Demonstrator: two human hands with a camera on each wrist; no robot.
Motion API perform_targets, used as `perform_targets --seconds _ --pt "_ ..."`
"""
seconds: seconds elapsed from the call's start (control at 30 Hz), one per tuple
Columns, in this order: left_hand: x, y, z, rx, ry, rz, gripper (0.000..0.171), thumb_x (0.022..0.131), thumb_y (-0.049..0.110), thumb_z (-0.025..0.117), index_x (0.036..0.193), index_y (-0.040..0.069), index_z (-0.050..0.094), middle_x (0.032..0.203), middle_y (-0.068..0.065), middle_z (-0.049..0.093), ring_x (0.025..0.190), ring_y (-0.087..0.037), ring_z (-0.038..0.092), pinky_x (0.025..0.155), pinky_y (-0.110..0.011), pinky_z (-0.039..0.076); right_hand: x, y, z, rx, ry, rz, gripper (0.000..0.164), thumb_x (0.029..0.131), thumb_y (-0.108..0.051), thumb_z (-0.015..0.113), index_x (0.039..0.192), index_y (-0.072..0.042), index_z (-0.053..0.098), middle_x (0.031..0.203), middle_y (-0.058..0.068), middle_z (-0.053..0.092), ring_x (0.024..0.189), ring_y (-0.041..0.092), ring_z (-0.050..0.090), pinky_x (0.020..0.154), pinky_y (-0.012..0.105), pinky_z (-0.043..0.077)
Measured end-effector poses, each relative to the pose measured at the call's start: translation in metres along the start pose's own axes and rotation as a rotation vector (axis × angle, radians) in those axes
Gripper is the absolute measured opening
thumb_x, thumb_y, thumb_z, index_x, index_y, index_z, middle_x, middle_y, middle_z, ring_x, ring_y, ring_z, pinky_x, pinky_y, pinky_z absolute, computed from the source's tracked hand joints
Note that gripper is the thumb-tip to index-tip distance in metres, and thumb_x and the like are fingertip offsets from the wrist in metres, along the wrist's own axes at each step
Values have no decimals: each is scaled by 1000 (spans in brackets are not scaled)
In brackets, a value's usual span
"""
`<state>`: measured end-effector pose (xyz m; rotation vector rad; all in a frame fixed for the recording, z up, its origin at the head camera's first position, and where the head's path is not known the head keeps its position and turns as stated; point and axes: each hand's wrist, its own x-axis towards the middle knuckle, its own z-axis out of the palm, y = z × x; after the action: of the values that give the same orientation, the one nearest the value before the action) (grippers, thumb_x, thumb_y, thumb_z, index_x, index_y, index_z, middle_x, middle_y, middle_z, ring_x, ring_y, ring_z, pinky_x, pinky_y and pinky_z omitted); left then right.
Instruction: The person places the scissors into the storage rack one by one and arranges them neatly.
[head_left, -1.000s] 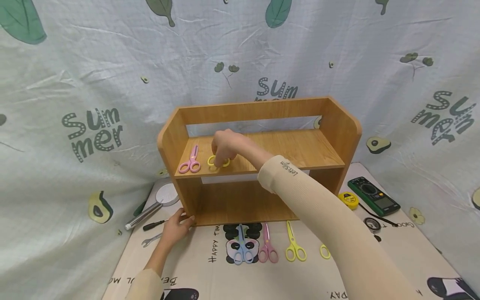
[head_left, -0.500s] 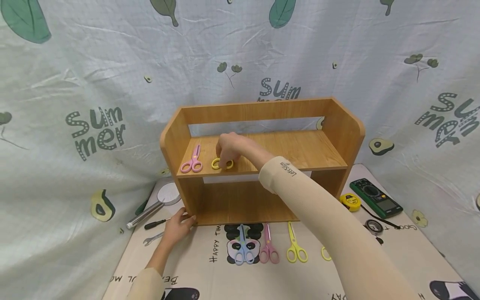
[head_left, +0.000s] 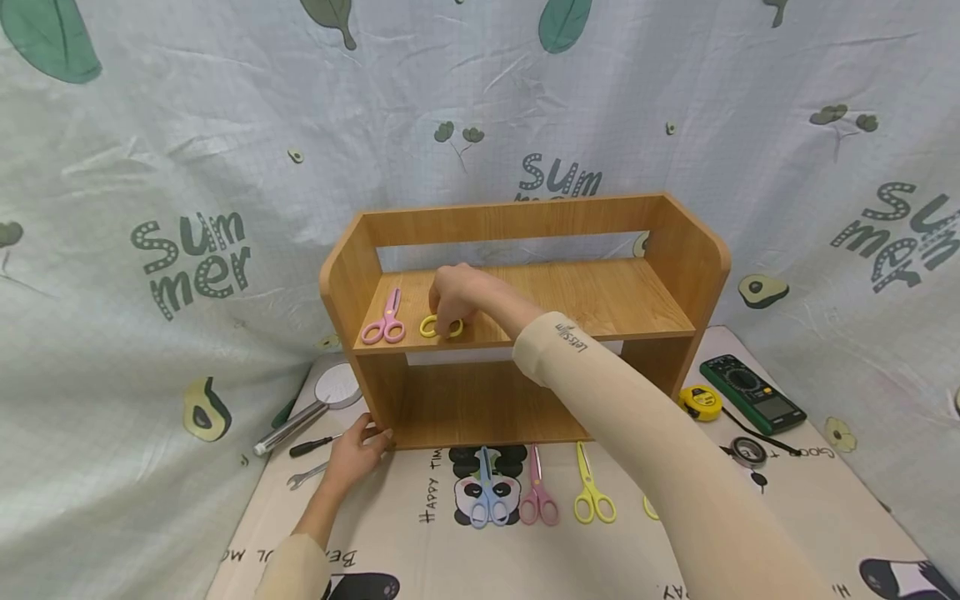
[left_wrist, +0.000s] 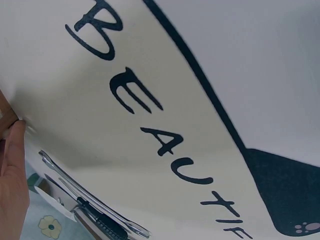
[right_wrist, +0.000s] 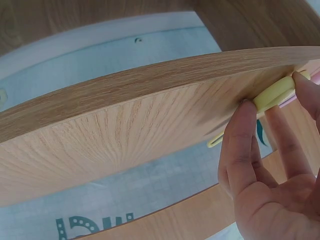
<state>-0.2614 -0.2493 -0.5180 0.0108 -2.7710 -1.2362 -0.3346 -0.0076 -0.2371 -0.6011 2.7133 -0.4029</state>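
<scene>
My right hand (head_left: 455,298) reaches over the upper board of a two-tier wooden shelf (head_left: 585,296). Its thumb and fingertips pinch the handles of yellow scissors (right_wrist: 274,95), whose loops lie near the board's front edge; the hand covers much of the rest. Left of them, pink scissors (head_left: 386,321) lie with blades pointing back. My left hand (head_left: 354,454) rests against the shelf's lower left corner, its extended fingers (left_wrist: 16,150) touching the wood.
Blue scissors (head_left: 487,496), pink-handled scissors (head_left: 537,497) and another yellow pair (head_left: 591,496) lie before the shelf; my right sleeve partly hides a further yellow loop. Left are a magnifying glass (head_left: 336,387), screwdriver (head_left: 309,447) and wrench (head_left: 303,477); right, a tape measure (head_left: 701,403) and multimeter (head_left: 752,394).
The yellow scissors' loops have shifted slightly towards the shelf's front edge within my right hand's pinch. My left hand stays at the lower corner. The head view has moved a little.
</scene>
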Motion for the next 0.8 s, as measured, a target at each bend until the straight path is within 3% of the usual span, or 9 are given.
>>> perform_targets --seconds 0.23,0.57,0.8 --pt "0 2 -3 15 -34 -20 44 100 21 64 139 0 57 126 -28 71 127 -47 64 88 -43 59 -4 -3 -3 8 -9 14 31 88 -16 81 118 -11 74 113 4 66 95 15 56 85 29 58" --pt "1 1 -3 8 -32 -9 42 100 20 65 136 0 59 125 -28 72 124 -46 66 83 -36 58 1 -3 1 0 11 45 32 85 -14 82 117 -12 75 115 4 66 90 15 54 66 22 48" --pt "2 0 -2 -1 -34 -8 40 100 20 65 135 1 60 125 -27 72 124 -46 66 81 -35 57 -2 -4 0 -4 -17 41 30 88 -13 78 118 -11 73 111 3 66 85 13 56 68 22 48"
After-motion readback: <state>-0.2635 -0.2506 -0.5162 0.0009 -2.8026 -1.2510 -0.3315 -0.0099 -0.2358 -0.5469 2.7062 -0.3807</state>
